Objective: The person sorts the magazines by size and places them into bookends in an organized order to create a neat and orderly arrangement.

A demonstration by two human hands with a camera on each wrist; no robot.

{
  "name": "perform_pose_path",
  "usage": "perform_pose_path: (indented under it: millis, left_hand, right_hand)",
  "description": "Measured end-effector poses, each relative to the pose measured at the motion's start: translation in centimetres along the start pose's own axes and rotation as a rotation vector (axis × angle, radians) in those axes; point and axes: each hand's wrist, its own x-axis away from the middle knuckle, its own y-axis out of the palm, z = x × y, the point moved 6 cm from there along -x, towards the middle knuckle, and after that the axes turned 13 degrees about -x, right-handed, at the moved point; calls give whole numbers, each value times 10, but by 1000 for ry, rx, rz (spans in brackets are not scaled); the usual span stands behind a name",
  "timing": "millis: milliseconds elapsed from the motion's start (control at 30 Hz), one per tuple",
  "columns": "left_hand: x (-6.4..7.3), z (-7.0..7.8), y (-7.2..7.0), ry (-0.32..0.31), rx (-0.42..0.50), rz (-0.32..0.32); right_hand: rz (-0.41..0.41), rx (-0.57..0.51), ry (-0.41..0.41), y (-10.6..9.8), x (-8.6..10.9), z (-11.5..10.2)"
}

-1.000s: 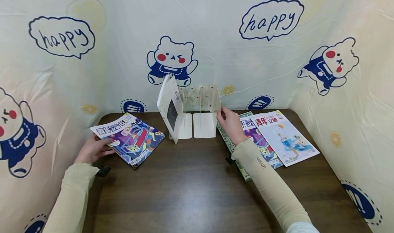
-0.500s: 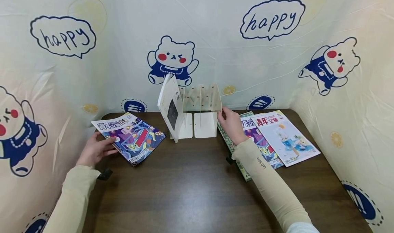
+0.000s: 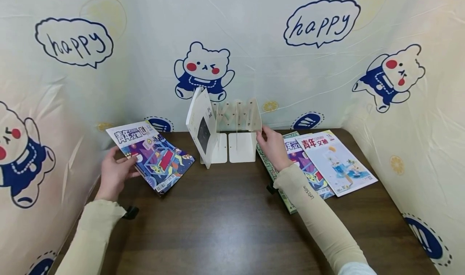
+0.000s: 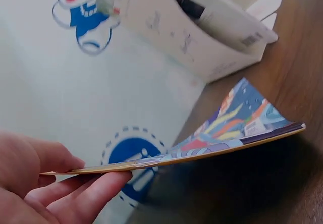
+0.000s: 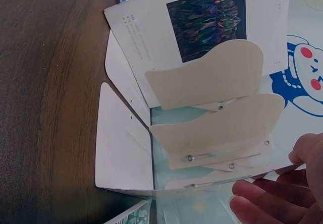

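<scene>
In the head view, my left hand (image 3: 116, 172) pinches the left edge of a colourful magazine (image 3: 165, 160), thumb on top and fingers beneath. That edge is raised and the magazine bends; the left wrist view shows it from the side, above a dark shadow. Whether its far corner touches the table cannot be told. My right hand (image 3: 274, 148) holds the right end panel of a white expandable book stand (image 3: 242, 148) between thumb and fingers. A white book (image 5: 146, 37) with a dark picture leans upright in the stand's left end.
Right of the stand, a green-edged book (image 3: 267, 162), a purple magazine (image 3: 308, 172) and a pale blue magazine (image 3: 338, 162) lie overlapping, partly behind my right forearm. The brown table (image 3: 218, 222) meets a printed cloth backdrop (image 3: 261, 65) behind and at both sides.
My left hand has moved slightly right and raised the magazine's left edge, tilting it up more. The right hand, the stand and the other magazines have stayed put.
</scene>
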Motion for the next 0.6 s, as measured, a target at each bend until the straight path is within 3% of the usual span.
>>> perform_pose_path:
  millis: [267, 600]
  left_hand:
    - [23, 30, 11, 109, -240, 145]
    - [44, 50, 25, 171, -310, 233]
  right_hand:
    - [0, 14, -4, 0, 0, -2]
    - [-2, 17, 0, 0, 0, -1]
